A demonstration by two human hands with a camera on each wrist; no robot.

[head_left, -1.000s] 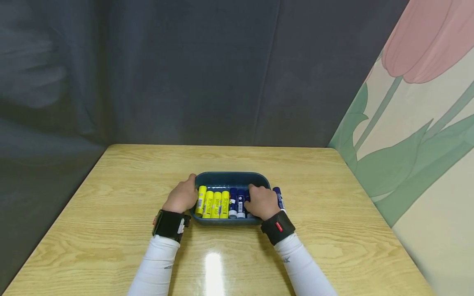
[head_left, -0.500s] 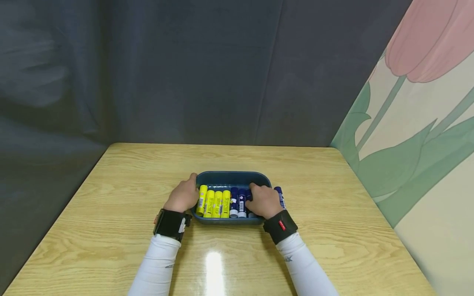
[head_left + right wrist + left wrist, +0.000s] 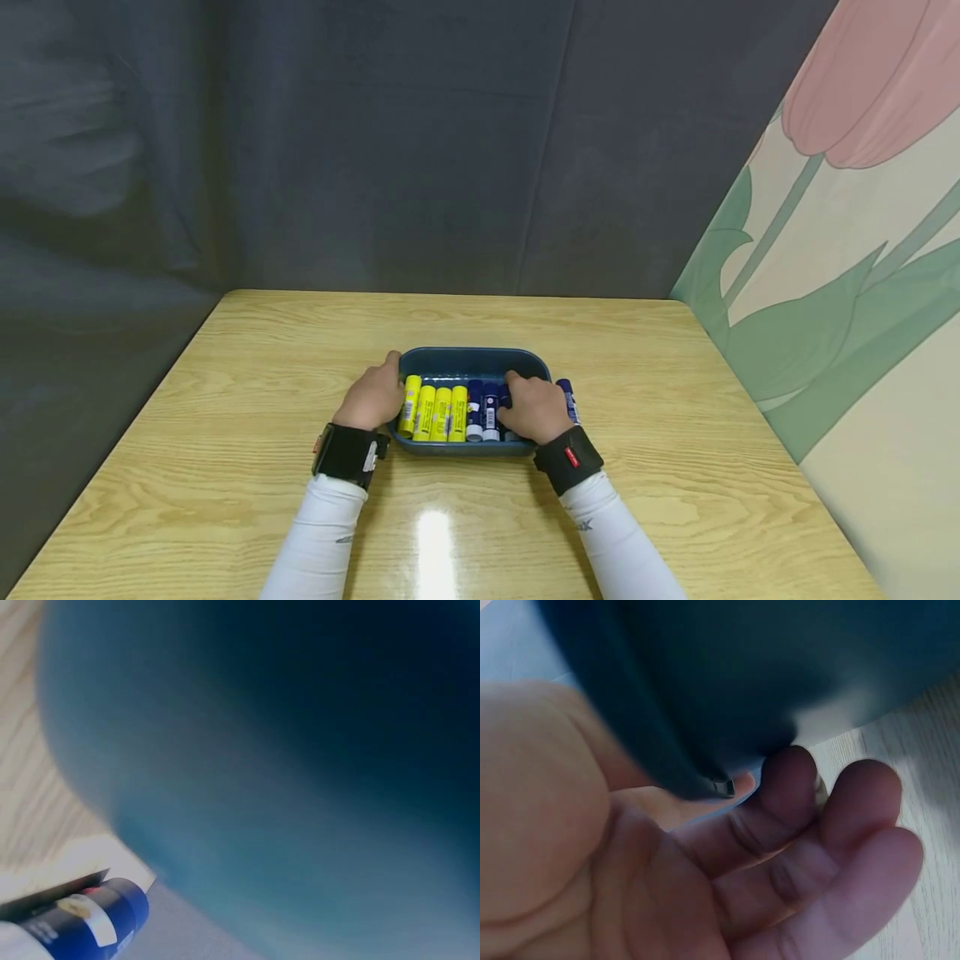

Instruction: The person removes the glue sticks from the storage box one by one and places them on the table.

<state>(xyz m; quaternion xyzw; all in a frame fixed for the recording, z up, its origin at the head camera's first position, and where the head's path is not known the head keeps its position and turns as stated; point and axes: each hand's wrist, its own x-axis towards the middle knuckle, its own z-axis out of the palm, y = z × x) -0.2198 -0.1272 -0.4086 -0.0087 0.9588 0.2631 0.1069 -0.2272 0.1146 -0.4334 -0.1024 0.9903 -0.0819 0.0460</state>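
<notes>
A dark blue tray [image 3: 467, 448] sits on the table. Several yellow glue sticks [image 3: 441, 414] lie side by side in its left part, with dark blue glue sticks [image 3: 491, 412] to their right. My left hand [image 3: 369, 397] grips the tray's left end; in the left wrist view its fingers [image 3: 855, 817] curl beneath the rim. My right hand [image 3: 534, 408] reaches over the tray's right end. Its thumb and index finger are bent around the rightmost blue glue stick [image 3: 505, 394], which they partly cover; the other fingertips are hidden. The right wrist view shows only the blurred tray wall.
Outside the tray, just right of the right hand, another dark blue glue stick [image 3: 567, 398] lies on the wooden table [image 3: 300, 358]. A dark curtain [image 3: 390, 150] hangs behind the table. A wall with a tulip painting [image 3: 847, 275] rises at the right.
Both hands and the tray hold nearly still. The whole head view has shifted very slightly, and the glue sticks keep their places.
</notes>
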